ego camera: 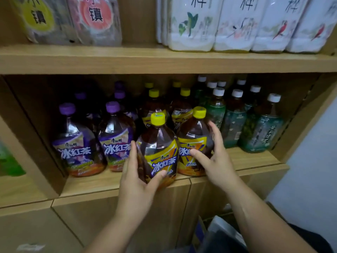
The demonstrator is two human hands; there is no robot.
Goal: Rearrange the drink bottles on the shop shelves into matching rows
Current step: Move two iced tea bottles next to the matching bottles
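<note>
Head view: a front yellow-capped iced tea bottle stands upright at the front lip of the lower shelf, long axis vertical, cap up and label facing the camera. Its base is at the very edge of the board, and I cannot tell whether it rests there or is lifted clear. The left hand grips it low down, with the fingers wrapped round the left side and the thumb laid across the bottom of the label.

Just beside it, to the right and slightly further back, a second yellow-capped iced tea bottle also stands upright with its label forward. The right hand holds it, thumb pressed on the label and fingers spread up its right side. Both forearms reach in from below.

More yellow-capped bottles stand in rows behind these two. Purple-capped iced tea bottles fill the left of the shelf, the nearest close to the left hand's fingers. White-capped green tea bottles fill the right, close behind the right hand. A bare strip of board runs along the front of the shelf before both groups. The upper shelf board hangs close above the caps, carrying white-labelled bottles.
</note>
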